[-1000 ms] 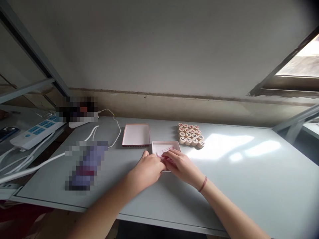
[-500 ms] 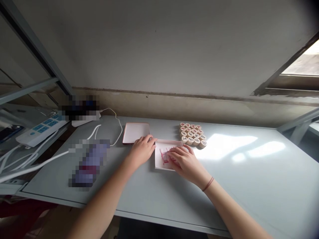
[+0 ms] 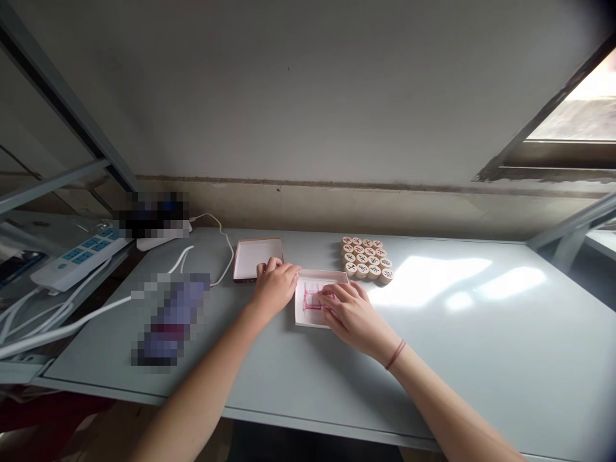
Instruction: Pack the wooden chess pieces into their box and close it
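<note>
A shallow white box [image 3: 304, 319] stands open on the grey table, and a sheet with red printed lines [image 3: 312, 301] lies inside it. My left hand [image 3: 275, 287] is at the box's upper left corner, its fingers bent over the rim and closed on it. Across the right half of the box reaches my right hand [image 3: 350, 312], palm down with fingers stretched over the sheet; its fingertips appear to touch it. The right part of the sheet is hidden under that hand. A second shallow box part [image 3: 255, 251], white inside with a reddish edge, sits behind my left hand.
Several round wooden Chinese chess pieces [image 3: 368, 260] stand in rows behind the right hand. At left are a pixelated purple object [image 3: 176, 317], white cables [image 3: 106, 305] and a power strip [image 3: 79, 256]. A wall [image 3: 308, 205] runs along the table's back edge.
My right fingers have shifted slightly over the box, and the red lines now look flatter and show more plainly. The whole view has moved a little. My left hand stays at the rim.
</note>
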`<state>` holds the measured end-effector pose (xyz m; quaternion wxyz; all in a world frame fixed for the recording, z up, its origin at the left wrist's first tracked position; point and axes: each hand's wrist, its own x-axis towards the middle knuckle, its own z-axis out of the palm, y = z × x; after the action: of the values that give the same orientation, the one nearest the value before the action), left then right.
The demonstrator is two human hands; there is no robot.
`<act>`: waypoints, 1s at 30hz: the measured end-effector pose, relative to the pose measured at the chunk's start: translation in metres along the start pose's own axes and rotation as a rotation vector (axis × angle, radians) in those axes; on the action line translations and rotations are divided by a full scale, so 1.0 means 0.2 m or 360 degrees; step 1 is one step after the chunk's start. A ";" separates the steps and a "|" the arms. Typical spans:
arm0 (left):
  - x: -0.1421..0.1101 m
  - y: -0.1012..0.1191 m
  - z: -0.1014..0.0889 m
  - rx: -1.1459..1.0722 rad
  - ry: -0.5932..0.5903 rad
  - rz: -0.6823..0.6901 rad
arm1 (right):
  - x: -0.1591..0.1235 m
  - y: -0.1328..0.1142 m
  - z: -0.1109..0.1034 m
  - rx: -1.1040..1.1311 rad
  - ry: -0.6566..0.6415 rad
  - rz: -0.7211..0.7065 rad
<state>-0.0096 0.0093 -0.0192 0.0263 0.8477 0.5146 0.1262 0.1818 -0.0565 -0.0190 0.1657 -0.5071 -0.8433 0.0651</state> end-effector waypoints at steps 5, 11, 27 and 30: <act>-0.01 -0.01 0.00 0.0014 0.0005 -0.0006 | 0.00 0.00 0.01 0.0035 -0.0003 0.0005; 0.00 -0.04 0.04 0.0161 0.0135 -0.0148 | 0.08 0.10 -0.06 -0.0013 0.0243 0.0157; 0.04 -0.14 0.09 0.0171 0.0171 -0.0094 | 0.68 0.40 -0.13 -0.0364 -0.0549 0.1182; 0.04 -0.11 0.05 0.0161 0.0343 -0.0065 | 0.69 0.39 -0.12 -0.0400 -0.0566 0.1155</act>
<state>-0.0227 0.0276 -0.0317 -0.0693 0.8189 0.5372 0.1899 0.1965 0.1000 0.0111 -0.0791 -0.7683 -0.6269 0.1023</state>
